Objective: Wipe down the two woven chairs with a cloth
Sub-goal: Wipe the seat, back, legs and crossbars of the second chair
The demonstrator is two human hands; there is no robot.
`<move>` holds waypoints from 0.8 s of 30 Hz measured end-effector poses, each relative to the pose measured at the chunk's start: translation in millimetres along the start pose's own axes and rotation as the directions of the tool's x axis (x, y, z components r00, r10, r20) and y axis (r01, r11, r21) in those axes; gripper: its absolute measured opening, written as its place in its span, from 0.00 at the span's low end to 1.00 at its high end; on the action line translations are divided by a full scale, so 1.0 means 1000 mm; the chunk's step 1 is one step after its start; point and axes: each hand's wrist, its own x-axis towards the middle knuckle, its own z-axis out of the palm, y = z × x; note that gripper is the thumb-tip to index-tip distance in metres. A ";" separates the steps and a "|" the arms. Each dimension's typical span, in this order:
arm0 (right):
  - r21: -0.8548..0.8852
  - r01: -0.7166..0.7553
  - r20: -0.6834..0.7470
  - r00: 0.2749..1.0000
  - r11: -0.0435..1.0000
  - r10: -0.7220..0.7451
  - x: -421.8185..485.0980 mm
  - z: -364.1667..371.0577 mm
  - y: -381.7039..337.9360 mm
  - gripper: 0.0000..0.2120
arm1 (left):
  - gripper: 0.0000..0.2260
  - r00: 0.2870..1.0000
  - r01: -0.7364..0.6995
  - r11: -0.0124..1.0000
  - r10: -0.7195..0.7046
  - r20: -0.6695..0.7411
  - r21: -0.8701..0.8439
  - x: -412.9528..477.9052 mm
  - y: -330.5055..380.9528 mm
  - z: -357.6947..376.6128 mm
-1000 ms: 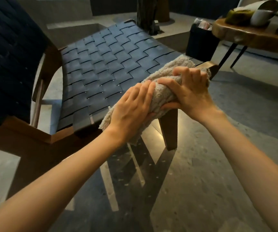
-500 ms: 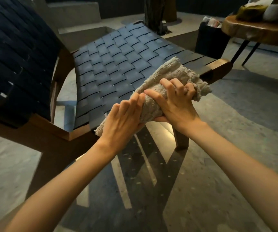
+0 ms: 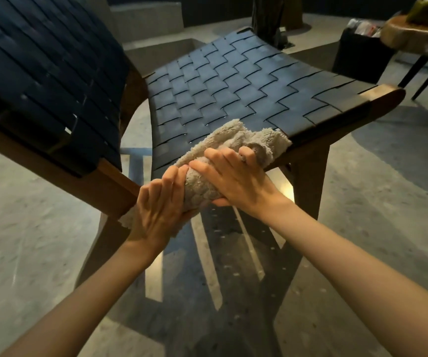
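Indoors | concrete floor (image 3: 388,202) | cloth (image 3: 233,140) on woven chair (image 3: 233,81) | wooden table (image 3: 413,39) beyond

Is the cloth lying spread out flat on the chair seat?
No, the cloth is bunched up and gripped by the left hand and the right hand by the seat edge.

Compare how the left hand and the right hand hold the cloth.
The left hand grips the near end of the cloth, beside the wooden frame; the right hand grips farther along, at the front edge of the woven seat. The left hand sits lower in view, the right hand higher. Both curl round the same cloth.
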 end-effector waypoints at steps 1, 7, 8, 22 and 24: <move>0.012 0.008 -0.011 1.000 1.000 -0.007 -0.001 0.001 0.006 0.42 | 0.28 0.999 0.031 0.999 -0.031 -0.011 -0.016 0.003 0.005 0.001; -0.012 -0.018 0.024 1.000 1.000 0.019 -0.014 0.001 0.038 0.42 | 0.33 0.998 -0.010 0.995 0.016 0.057 -0.104 0.029 0.021 0.003; -0.011 -0.029 0.025 0.999 1.000 0.029 -0.017 0.001 0.047 0.41 | 0.33 0.997 -0.020 0.995 0.026 0.067 -0.098 0.035 0.027 0.003; 0.307 -0.441 0.149 0.898 0.843 0.415 -0.065 -0.003 0.114 0.38 | 0.33 0.978 -0.159 0.975 0.177 0.109 -0.154 0.117 0.089 -0.004; 0.421 -0.480 0.129 0.871 0.769 0.474 -0.070 -0.006 0.097 0.36 | 0.35 0.967 -0.177 0.946 0.219 0.131 -0.270 0.108 0.082 -0.013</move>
